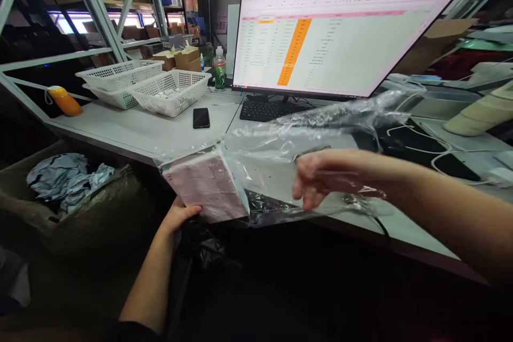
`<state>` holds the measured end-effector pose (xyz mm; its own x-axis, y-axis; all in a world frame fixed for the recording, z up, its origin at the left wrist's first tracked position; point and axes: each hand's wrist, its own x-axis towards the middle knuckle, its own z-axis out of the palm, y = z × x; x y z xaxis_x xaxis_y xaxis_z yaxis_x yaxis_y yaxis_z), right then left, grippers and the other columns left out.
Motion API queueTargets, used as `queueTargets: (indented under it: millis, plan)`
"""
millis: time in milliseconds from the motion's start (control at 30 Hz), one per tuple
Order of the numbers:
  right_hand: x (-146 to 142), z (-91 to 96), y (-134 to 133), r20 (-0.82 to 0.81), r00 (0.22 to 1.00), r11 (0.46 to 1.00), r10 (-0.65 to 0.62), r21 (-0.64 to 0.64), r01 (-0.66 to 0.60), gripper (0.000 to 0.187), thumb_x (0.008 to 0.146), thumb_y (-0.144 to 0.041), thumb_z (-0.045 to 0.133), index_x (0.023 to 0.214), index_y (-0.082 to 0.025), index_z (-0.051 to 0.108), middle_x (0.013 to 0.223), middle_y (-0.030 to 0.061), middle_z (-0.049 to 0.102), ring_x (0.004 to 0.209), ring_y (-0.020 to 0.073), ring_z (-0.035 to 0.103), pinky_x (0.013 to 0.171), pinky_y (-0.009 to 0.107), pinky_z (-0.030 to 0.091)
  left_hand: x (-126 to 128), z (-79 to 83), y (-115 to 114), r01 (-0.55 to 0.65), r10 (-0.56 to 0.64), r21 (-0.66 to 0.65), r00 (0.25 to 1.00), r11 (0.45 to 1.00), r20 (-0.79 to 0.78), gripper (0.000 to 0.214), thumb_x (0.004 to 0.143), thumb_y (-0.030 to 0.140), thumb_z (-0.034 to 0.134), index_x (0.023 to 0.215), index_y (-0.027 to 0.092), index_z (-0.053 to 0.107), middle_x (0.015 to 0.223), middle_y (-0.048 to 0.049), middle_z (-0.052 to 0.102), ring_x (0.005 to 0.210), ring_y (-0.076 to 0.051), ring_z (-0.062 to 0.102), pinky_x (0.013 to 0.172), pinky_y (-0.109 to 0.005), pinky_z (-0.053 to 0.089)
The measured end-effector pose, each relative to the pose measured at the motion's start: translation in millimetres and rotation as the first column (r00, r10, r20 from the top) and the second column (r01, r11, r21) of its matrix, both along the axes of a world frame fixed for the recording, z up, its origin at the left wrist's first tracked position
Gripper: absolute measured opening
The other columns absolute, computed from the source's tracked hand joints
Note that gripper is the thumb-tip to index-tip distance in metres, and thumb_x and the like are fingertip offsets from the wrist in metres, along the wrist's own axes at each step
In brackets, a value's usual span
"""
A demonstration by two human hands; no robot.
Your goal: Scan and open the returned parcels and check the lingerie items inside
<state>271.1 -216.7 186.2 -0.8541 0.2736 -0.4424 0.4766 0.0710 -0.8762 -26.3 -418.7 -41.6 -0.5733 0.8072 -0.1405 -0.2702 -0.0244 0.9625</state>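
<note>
My left hand [180,216] grips the lower left edge of a flat, pale pinkish-white packet [206,184], its thumb lying over the front. A large clear plastic bag [264,155] surrounds the packet and stretches off to the right. Within or behind the film of that bag is my right hand [315,179], its fingers loosely curled and pointing down, with nothing visible between them. Plastic also lies along the right forearm. A small dark edge shows just above the right knuckles; what it belongs to is hidden.
Beyond the bag stand a monitor [312,48] and a keyboard [272,110]. A phone [201,117], white perforated baskets [172,91], a green-labelled bottle [219,69] and an orange bottle [66,101] are on the desk. Left below is a bin [80,235] with crumpled bags; white cables [428,141] lie right.
</note>
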Motion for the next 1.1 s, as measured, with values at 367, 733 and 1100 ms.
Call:
queueTargets:
  millis: [367, 733, 1100]
  plan:
    - [-3, -18.6, -9, -0.276, 0.808, 0.843, -0.521, -0.021, 0.537, 0.042, 0.088, -0.036, 0.045, 0.128, -0.033, 0.059, 0.096, 0.0089, 0.075, 0.079, 0.0236, 0.071, 0.072, 0.041, 0.056, -10, -4.7, 4, 0.058, -0.056, 0.018, 0.996, 0.998, -0.074, 0.084, 0.043, 0.054, 0.093, 0.113, 0.014, 0.07, 0.114, -0.016, 0.073, 0.117, -0.041, 0.063, 0.1, -0.046, 0.05]
    - [-41, -65.9, -34, -0.019, 1.0, 0.722, 0.006, 0.692, 0.009, 0.034, 0.089, -0.054, 0.056, 0.083, -0.022, 0.066, 0.074, 0.0023, 0.065, 0.067, 0.0184, 0.058, 0.059, 0.03, 0.04, 26, -0.7, 10, 0.246, -0.274, -0.125, 0.898, 0.961, -0.345, 0.089, 0.055, 0.063, 0.09, 0.125, 0.014, 0.062, 0.125, -0.0168, 0.069, 0.121, -0.04, 0.061, 0.105, -0.047, 0.046]
    - [-28, -80.8, -23, -0.343, 0.778, 0.827, -0.527, 0.005, 0.563, 0.036, 0.07, -0.046, 0.078, 0.072, -0.024, 0.049, 0.067, -0.0035, 0.047, 0.06, 0.0142, 0.045, 0.056, 0.029, 0.04, 25, -9.4, 16, 0.297, -0.299, -0.037, 0.94, 0.954, -0.167, 0.093, 0.056, 0.08, 0.079, 0.119, 0.013, 0.064, 0.117, -0.0165, 0.071, 0.113, -0.036, 0.065, 0.096, -0.041, 0.051]
